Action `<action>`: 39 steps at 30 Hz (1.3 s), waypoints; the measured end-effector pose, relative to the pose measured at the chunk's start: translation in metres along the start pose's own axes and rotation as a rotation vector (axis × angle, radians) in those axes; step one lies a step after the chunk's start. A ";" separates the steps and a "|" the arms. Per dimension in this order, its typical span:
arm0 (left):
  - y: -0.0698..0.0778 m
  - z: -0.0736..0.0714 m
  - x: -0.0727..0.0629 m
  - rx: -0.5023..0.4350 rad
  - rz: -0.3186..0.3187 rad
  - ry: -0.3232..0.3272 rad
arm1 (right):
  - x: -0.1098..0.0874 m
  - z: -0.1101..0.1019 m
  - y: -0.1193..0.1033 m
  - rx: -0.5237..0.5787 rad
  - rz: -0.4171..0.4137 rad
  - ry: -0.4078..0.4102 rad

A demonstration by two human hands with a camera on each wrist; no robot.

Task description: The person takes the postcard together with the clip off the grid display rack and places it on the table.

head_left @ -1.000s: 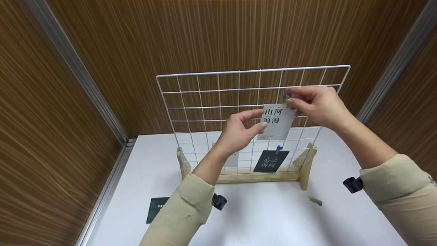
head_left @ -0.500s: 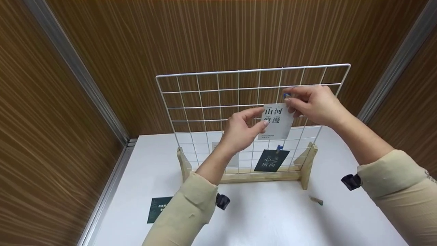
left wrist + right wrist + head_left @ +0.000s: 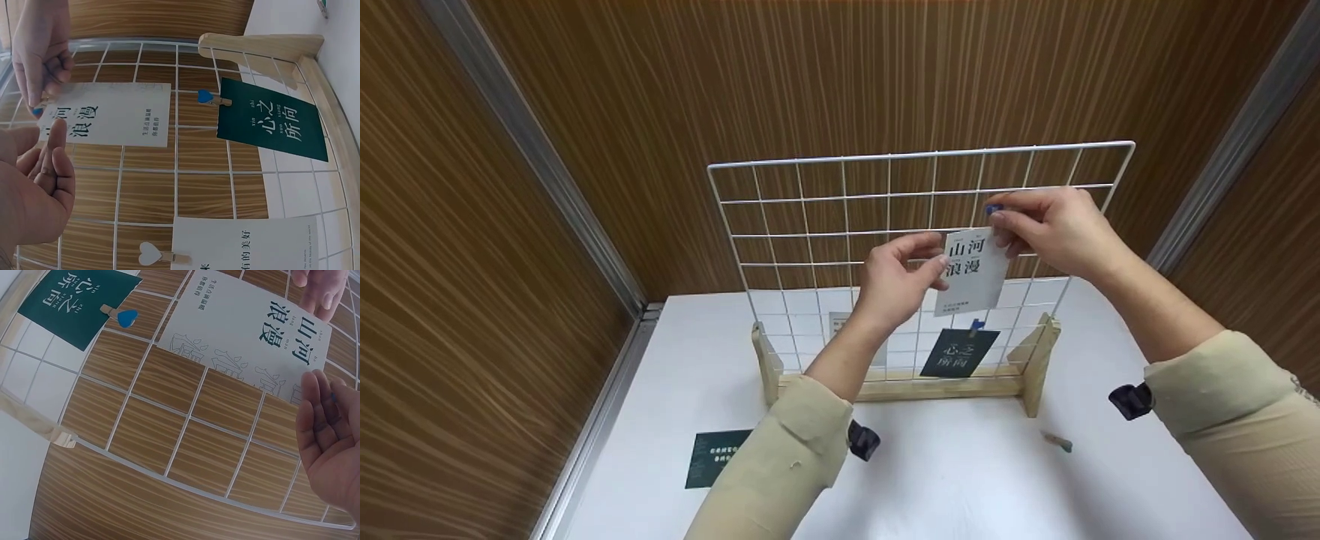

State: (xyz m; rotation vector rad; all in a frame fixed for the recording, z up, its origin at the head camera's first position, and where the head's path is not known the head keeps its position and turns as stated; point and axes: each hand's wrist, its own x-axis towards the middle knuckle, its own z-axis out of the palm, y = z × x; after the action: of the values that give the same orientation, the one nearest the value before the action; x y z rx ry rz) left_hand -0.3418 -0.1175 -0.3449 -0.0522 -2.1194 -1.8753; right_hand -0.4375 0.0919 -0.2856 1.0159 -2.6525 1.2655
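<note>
In the head view a white card with dark characters is in front of a white wire grid rack. My left hand holds its left edge, the thumb tip overlapping the front. At the upper right corner my right hand pinches a small clothespin with a blue heart, mostly hidden by the fingers. Lower on the grid hangs a dark green card, clipped by another blue-heart clothespin. A second white card hangs from a white-heart clothespin, partly behind my left arm in the head view.
Wooden feet and a crossbar support the rack on a white table. A green card lies at the left, partly under my left sleeve. Another clothespin lies at the right. Wood-grain panels rise behind and at the sides.
My left fingers have drawn slightly back toward the white card's left edge, uncovering more of its print. The card has tilted a little. The right hand keeps its grip on the clothespin, almost unmoved.
</note>
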 end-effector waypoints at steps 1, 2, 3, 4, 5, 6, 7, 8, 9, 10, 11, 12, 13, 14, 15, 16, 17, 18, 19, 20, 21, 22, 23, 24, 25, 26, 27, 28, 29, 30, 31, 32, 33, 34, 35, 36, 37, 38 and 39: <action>0.000 0.001 0.000 0.002 -0.008 0.000 | 0.000 0.000 0.000 0.003 0.004 0.001; 0.000 0.002 0.001 0.006 -0.015 -0.002 | 0.000 0.000 0.001 0.005 0.007 0.001; 0.000 0.002 0.001 0.009 -0.022 -0.003 | 0.000 0.000 0.001 0.009 0.009 0.003; 0.000 0.003 0.001 0.013 -0.026 -0.003 | 0.000 0.000 0.001 0.013 0.011 0.005; 0.000 0.004 0.001 0.020 -0.030 -0.002 | 0.000 0.000 0.002 0.017 0.011 0.007; 0.000 0.005 0.001 0.027 -0.034 0.001 | 0.001 0.000 0.002 0.020 0.010 0.009; 0.000 0.006 0.001 0.028 -0.038 0.005 | 0.001 0.000 0.002 0.025 0.011 0.010; 0.000 0.007 0.002 0.030 -0.041 0.008 | 0.001 0.000 0.003 0.032 0.011 0.011; 0.000 0.008 0.002 0.030 -0.043 0.012 | 0.001 0.000 0.003 0.039 0.012 0.012; 0.000 0.008 0.002 0.031 -0.044 0.014 | 0.001 0.000 0.004 0.046 0.013 0.013; -0.001 0.009 0.002 0.028 -0.046 0.018 | 0.001 0.000 0.004 0.050 0.014 0.013; -0.001 0.010 0.003 0.028 -0.047 0.019 | 0.000 0.000 0.005 0.053 0.015 0.013; -0.001 0.010 0.003 0.025 -0.045 0.018 | 0.000 -0.001 0.005 0.059 0.016 0.013; -0.001 0.011 0.003 0.024 -0.043 0.017 | 0.000 -0.001 0.005 0.063 0.017 0.014; -0.002 0.011 0.004 0.022 -0.041 0.017 | -0.001 -0.002 0.005 0.066 0.018 0.013; -0.002 0.011 0.004 0.021 -0.040 0.018 | -0.001 -0.002 0.005 0.068 0.017 0.014; -0.002 0.012 0.005 0.020 -0.040 0.020 | -0.001 -0.002 0.005 0.069 0.013 0.014; -0.003 0.011 0.005 0.020 -0.038 0.020 | -0.001 -0.002 0.005 0.072 0.013 0.015; -0.003 0.011 0.006 0.018 -0.037 0.020 | 0.000 -0.002 0.005 0.076 0.012 0.014; -0.003 0.011 0.006 0.018 -0.037 0.023 | 0.000 -0.002 0.005 0.080 0.011 0.015; -0.003 0.011 0.006 0.017 -0.038 0.026 | 0.000 -0.001 0.005 0.084 0.009 0.014; -0.004 0.010 0.006 0.014 -0.038 0.028 | 0.001 -0.001 0.005 0.090 0.007 0.013; -0.004 0.010 0.006 0.011 -0.037 0.031 | 0.001 -0.001 0.005 0.095 0.007 0.011; -0.004 0.009 0.006 0.009 -0.036 0.033 | 0.001 0.000 0.005 0.102 0.010 0.009; -0.005 0.009 0.006 0.006 -0.035 0.036 | 0.002 0.000 0.004 0.109 0.012 0.008; -0.005 0.009 0.006 0.003 -0.033 0.040 | 0.002 0.000 0.004 0.113 0.014 0.007; -0.006 0.009 0.007 0.000 -0.032 0.043 | 0.002 0.000 0.004 0.119 0.018 0.007; -0.006 0.009 0.007 0.000 -0.031 0.045 | 0.002 0.000 0.004 0.123 0.022 0.007; -0.007 0.009 0.007 -0.002 -0.031 0.047 | 0.002 0.000 0.004 0.126 0.028 0.008; -0.007 0.009 0.007 -0.003 -0.033 0.049 | 0.002 0.000 0.004 0.132 0.034 0.009; -0.008 0.009 0.007 -0.004 -0.034 0.052 | 0.002 0.000 0.004 0.134 0.040 0.010; -0.008 0.008 0.007 -0.005 -0.034 0.053 | 0.002 0.000 0.003 0.136 0.045 0.011; -0.008 0.008 0.007 -0.006 -0.034 0.055 | 0.002 0.000 0.003 0.140 0.050 0.012; -0.008 0.008 0.007 -0.010 -0.034 0.057 | 0.002 0.000 0.003 0.142 0.054 0.013; -0.009 0.008 0.007 -0.012 -0.034 0.058 | 0.003 0.001 0.003 0.145 0.058 0.015; -0.009 0.007 0.007 -0.013 -0.035 0.059 | 0.003 0.001 0.003 0.147 0.061 0.016; -0.009 0.007 0.007 -0.015 -0.036 0.058 | 0.003 0.001 0.003 0.148 0.065 0.017; -0.010 0.007 0.006 -0.017 -0.037 0.058 | 0.003 0.001 0.003 0.150 0.066 0.019; -0.010 0.007 0.006 -0.015 -0.039 0.056 | 0.003 0.002 0.003 0.153 0.068 0.019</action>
State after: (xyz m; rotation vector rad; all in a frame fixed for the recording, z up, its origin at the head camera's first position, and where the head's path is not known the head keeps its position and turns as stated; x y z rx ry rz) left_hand -0.3511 -0.1136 -0.3535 0.0381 -2.0832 -1.8925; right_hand -0.4406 0.0905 -0.2879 0.9313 -2.6311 1.5045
